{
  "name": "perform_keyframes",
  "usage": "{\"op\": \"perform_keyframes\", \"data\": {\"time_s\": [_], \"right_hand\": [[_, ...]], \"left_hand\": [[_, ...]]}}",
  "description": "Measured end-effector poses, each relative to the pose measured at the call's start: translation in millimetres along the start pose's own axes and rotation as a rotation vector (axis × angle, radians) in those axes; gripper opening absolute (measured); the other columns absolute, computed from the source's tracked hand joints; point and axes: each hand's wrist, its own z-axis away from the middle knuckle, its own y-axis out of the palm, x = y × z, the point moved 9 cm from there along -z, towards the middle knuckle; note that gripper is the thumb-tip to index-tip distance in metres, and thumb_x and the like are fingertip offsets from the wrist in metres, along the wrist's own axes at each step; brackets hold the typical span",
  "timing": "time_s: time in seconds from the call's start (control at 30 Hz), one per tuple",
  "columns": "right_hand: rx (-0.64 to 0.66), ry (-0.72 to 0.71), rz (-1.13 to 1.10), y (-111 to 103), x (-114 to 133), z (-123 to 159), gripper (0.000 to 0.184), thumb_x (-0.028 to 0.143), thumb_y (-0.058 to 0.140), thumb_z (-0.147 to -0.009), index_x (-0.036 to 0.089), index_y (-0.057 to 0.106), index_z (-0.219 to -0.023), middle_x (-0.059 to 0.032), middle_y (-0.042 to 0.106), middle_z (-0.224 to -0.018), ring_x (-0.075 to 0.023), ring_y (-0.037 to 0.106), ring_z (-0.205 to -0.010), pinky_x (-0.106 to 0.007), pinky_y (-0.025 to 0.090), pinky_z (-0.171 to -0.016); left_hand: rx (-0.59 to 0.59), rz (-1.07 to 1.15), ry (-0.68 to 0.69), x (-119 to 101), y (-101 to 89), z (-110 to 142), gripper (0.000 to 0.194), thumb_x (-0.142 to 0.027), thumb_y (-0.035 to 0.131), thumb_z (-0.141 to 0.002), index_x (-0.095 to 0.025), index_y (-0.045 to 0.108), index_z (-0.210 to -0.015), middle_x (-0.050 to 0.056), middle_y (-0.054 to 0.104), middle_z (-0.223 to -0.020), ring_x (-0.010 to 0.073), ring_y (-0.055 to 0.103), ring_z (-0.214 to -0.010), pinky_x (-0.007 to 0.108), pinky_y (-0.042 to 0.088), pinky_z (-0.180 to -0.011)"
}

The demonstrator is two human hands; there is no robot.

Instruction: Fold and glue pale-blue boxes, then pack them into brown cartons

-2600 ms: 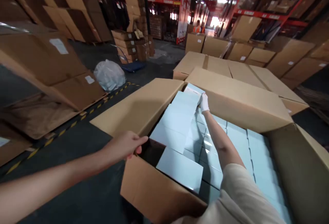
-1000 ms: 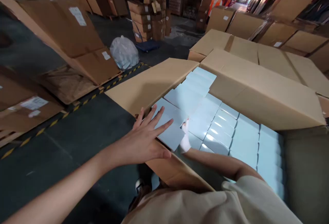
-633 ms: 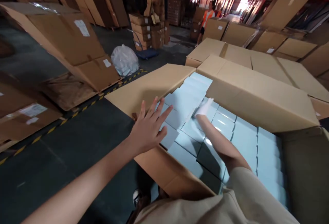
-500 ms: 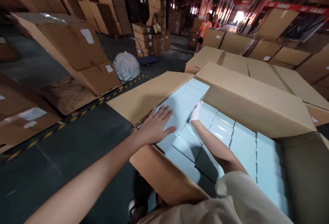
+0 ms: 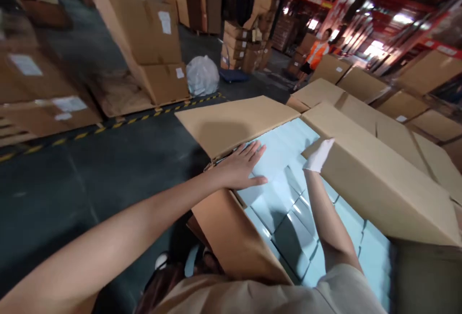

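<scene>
Light blue boxes (image 5: 276,143) lie close together in rows inside a large open cardboard carton (image 5: 234,237). My left hand (image 5: 243,165), bare and with fingers spread, rests flat on the boxes near the carton's left edge. My right hand (image 5: 319,155) wears a white glove and is stretched out beside the carton's far flap (image 5: 375,179). No box shows in it, though the separate fingers are blurred and I cannot tell whether it touches the flap. Another flap (image 5: 227,126) is folded outward on the left.
More cartons (image 5: 346,107) stand beyond the open one. Stacked cartons (image 5: 155,40), a white plastic bag (image 5: 202,76) and a yellow-black floor line (image 5: 144,116) are to the left. A person in an orange vest (image 5: 317,54) stands near red racking in the back.
The view has swung right. My right hand has come away from the boxes' side edge and moved toward the far flap. The boxes under my left hand now sit more level with their neighbours.
</scene>
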Motion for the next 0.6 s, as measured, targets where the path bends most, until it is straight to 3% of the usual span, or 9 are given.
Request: {"op": "perform_keyframes", "data": {"time_s": [0.07,0.13,0.2,0.27,0.37,0.47,0.53,0.6], "right_hand": [[0.124,-0.264,0.146,12,50,19,0.082,0.062,0.01,-0.109,0.015,0.005,-0.177,-0.0124,0.003,-0.184,-0.0221,0.004,-0.172,-0.054,0.008,-0.14],[0.389,-0.627,0.354,53,96,66,0.081,0.065,0.013,-0.11,0.023,-0.004,-0.178,-0.0059,-0.003,-0.184,-0.0246,-0.002,-0.171,-0.059,0.009,-0.139],[0.729,-0.887,0.544,99,111,122,0.084,0.068,0.018,-0.11,0.026,-0.01,-0.177,-0.0058,-0.004,-0.184,-0.0312,-0.004,-0.171,-0.068,0.011,-0.136],[1.0,-0.979,0.653,128,105,158,0.086,0.069,0.023,-0.11,0.026,-0.009,-0.177,-0.0083,-0.001,-0.184,-0.0358,-0.003,-0.171,-0.07,0.012,-0.135],[1.163,-0.977,0.684,140,92,164,0.083,0.065,0.026,-0.111,0.028,-0.007,-0.177,-0.0063,-0.003,-0.184,-0.0359,-0.003,-0.17,-0.069,0.01,-0.136],[1.19,-0.95,0.718,129,94,148,0.08,0.061,0.025,-0.112,0.029,-0.008,-0.177,-0.0057,-0.005,-0.184,-0.0352,-0.005,-0.17,-0.068,0.009,-0.136],[1.157,-0.918,0.805,120,108,144,0.078,0.061,0.024,-0.112,0.032,-0.007,-0.177,-0.0072,-0.001,-0.184,-0.0349,-0.002,-0.17,-0.069,0.009,-0.136],[1.11,-0.892,0.904,120,133,156,0.077,0.063,0.023,-0.111,0.035,-0.005,-0.177,-0.0088,0.007,-0.184,-0.0339,0.003,-0.17,-0.07,0.012,-0.135]], "left_hand": [[-0.282,0.138,0.029,2,-27.6,15,0.096,-0.077,0.04,-0.104,-0.011,0.026,-0.171,0.024,0.026,-0.179,0.0359,0.021,-0.169,0.056,0.023,-0.136],[-0.684,0.221,0.044,12,-59.4,57,0.071,-0.064,0.031,-0.111,-0.018,0.034,-0.166,0.018,0.045,-0.171,0.0301,0.035,-0.164,0.054,0.027,-0.135],[-1.024,0.197,0.018,32,-72.9,117,0.056,-0.053,0.028,-0.114,-0.023,0.039,-0.16,0.013,0.056,-0.161,0.0265,0.045,-0.158,0.055,0.03,-0.134],[-1.159,0.106,-0.077,61,-62.9,177,0.052,-0.054,0.038,-0.111,-0.025,0.045,-0.154,0.011,0.062,-0.151,0.0287,0.049,-0.153,0.057,0.035,-0.131],[-1.051,0.083,-0.428,138,-13.7,261,0.05,-0.053,0.054,-0.104,-0.02,0.056,-0.142,0.013,0.067,-0.142,0.0328,0.056,-0.145,0.059,0.041,-0.126],[-0.874,0.31,-0.912,219,67.1,366,0.051,-0.05,0.054,-0.101,-0.014,0.058,-0.136,0.016,0.068,-0.139,0.0309,0.066,-0.129,0.052,0.054,-0.115],[-0.701,0.486,-1.185,250,125.9,434,0.046,-0.049,0.051,-0.102,-0.015,0.059,-0.132,0.012,0.066,-0.142,0.027,0.069,-0.123,0.044,0.058,-0.11],[-0.476,0.635,-1.368,263,175.6,493,0.039,-0.046,0.049,-0.104,-0.018,0.057,-0.13,0.007,0.062,-0.147,0.0251,0.068,-0.127,0.041,0.057,-0.112]]}}
